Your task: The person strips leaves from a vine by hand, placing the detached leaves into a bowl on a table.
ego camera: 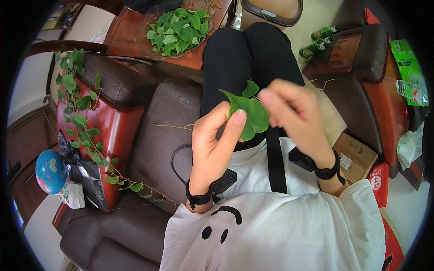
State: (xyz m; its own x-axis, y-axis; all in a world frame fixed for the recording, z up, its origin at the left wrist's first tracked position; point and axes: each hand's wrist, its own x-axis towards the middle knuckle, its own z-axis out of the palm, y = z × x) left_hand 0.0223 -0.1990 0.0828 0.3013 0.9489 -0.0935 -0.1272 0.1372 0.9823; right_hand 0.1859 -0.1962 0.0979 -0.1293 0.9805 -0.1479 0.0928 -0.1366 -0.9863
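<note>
My left hand pinches a broad green leaf between thumb and fingers, above my lap. A smaller leaf stands just beyond it on a thin stem. At that stem are the fingertips of my right hand, thumb and forefinger together and blurred. A bare twig shows left of my left hand, and another thin twig shows beyond my right hand. I cannot tell whether either twig is held. A scalloped glass bowl heaped with loose green leaves stands on the wooden table.
A long leafy vine drapes over the wooden armrest at left, near a blue globe and a black plastic bag. A bin stands ahead. Green bottles and a cardboard box are at right.
</note>
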